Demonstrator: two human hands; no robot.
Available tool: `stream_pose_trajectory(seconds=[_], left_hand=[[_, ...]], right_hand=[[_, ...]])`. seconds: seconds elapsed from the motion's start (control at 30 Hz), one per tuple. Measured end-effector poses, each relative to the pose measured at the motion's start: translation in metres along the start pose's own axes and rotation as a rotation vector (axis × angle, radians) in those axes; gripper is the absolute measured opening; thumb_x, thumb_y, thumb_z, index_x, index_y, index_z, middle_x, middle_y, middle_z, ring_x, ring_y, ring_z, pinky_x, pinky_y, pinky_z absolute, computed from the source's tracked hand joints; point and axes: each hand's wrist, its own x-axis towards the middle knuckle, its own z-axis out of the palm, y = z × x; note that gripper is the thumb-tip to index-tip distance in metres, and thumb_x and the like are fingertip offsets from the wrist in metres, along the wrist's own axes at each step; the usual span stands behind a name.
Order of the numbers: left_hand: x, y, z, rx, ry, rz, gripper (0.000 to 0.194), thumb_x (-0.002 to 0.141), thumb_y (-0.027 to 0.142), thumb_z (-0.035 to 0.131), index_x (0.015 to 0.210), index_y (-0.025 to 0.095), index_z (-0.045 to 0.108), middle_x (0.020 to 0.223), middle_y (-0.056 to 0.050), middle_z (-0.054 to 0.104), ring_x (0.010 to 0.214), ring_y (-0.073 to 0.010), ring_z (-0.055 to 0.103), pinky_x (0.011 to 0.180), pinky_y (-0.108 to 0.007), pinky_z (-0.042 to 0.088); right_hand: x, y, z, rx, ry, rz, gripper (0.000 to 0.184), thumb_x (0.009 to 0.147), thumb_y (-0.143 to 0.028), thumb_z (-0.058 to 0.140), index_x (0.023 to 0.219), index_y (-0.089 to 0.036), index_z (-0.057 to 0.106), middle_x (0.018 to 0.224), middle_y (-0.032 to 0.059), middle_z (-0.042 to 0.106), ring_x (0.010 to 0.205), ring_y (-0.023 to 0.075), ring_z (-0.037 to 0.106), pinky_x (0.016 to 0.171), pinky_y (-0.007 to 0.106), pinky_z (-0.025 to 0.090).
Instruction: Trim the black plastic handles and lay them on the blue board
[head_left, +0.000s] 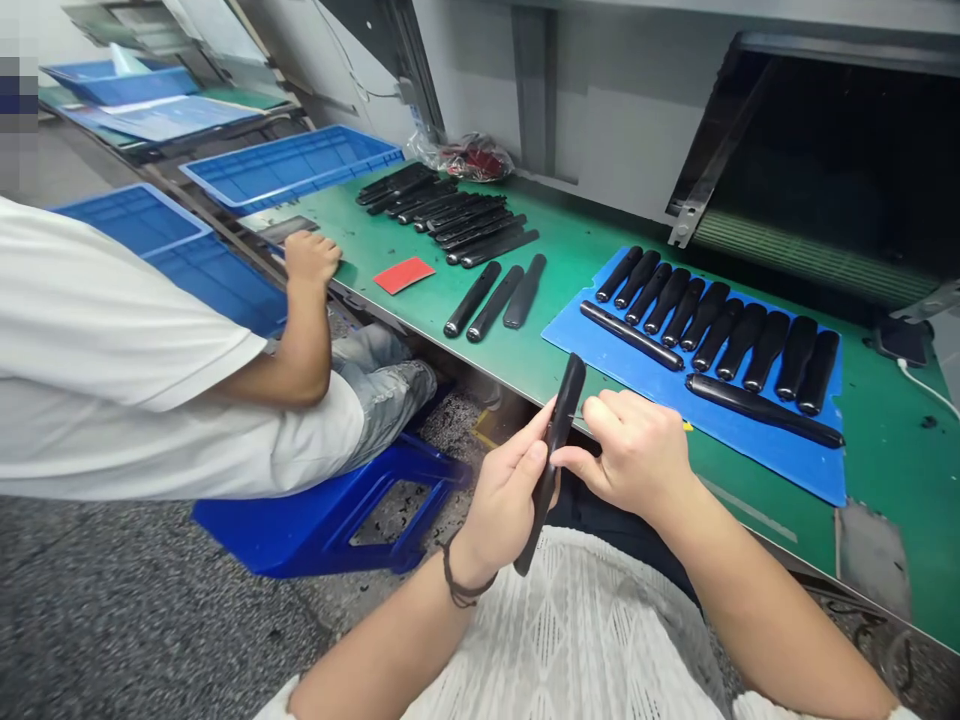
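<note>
My left hand (504,500) grips a long black moulded handle (562,425) upright, its lower end reaching below my palm. Close beside it, my right hand (630,452) pinches a thin metal tool (579,418) whose tip points at the handle. Just beyond my hands, on a blue mat (787,470), lie several black handles (742,345) side by side, with two (763,411) set crosswise. Three more black handles (495,300) rest directly on the green bench top (600,255). A tight row of several thinner black pieces (450,215) lies further along.
A co-worker's hand (311,258) rests on a metal plate (285,230) at the bench edge, beside a red pad (403,275). Blue plastic crates (289,165) stand behind. A plastic bag (465,158) sits against the wall, and a blue stool (330,510) stands on the floor.
</note>
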Motion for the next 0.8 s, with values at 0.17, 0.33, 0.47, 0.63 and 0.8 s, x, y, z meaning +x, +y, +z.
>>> stream_pose_trajectory(seconds=[0.17,0.33,0.47,0.63,0.8], left_hand=[[0.003,0.009,0.001,-0.005,0.026,-0.009,0.066,0.104,0.049,0.055,0.161,0.018,0.046,0.061,0.004,0.048,0.049,-0.0093,0.04,0.045,-0.022,0.035],[0.006,0.011,-0.001,0.025,0.057,0.033,0.061,0.103,0.049,0.057,0.156,0.018,0.054,0.066,0.002,0.055,0.053,-0.011,0.044,0.051,-0.024,0.04],[0.01,0.013,-0.002,0.088,0.08,0.086,0.058,0.103,0.046,0.058,0.153,0.016,0.058,0.079,-0.005,0.071,0.077,-0.0195,0.064,0.074,-0.031,0.054],[0.014,0.017,-0.002,0.108,0.102,0.135,0.053,0.102,0.043,0.06,0.147,0.015,0.064,0.126,-0.012,0.076,0.123,-0.0281,0.065,0.108,-0.039,0.05],[0.014,0.016,-0.003,0.109,0.109,0.123,0.053,0.104,0.043,0.057,0.15,0.018,0.061,0.102,-0.008,0.079,0.108,-0.0239,0.07,0.102,-0.035,0.052]], right_hand=[[0.0,-0.007,0.003,0.026,-0.025,0.01,0.063,0.104,-0.073,0.033,0.072,-0.022,0.05,0.064,0.0013,0.052,0.06,0.0152,0.041,0.058,0.032,0.023],[-0.004,-0.014,0.006,0.07,-0.048,0.006,0.063,0.104,-0.072,0.033,0.072,-0.021,0.052,0.065,0.0017,0.053,0.061,0.0156,0.042,0.058,0.033,0.022],[-0.009,-0.019,0.007,0.083,-0.071,-0.022,0.063,0.103,-0.073,0.035,0.073,-0.021,0.054,0.066,0.0019,0.053,0.062,0.0159,0.041,0.06,0.033,0.023],[-0.014,-0.025,0.008,0.058,-0.049,-0.108,0.064,0.104,-0.071,0.033,0.074,-0.021,0.059,0.066,0.0018,0.053,0.063,0.0173,0.038,0.06,0.034,0.022],[-0.02,-0.028,0.012,-0.003,0.001,-0.14,0.06,0.106,-0.064,0.039,0.068,-0.022,0.056,0.064,0.0008,0.049,0.063,0.0177,0.033,0.06,0.034,0.019]])
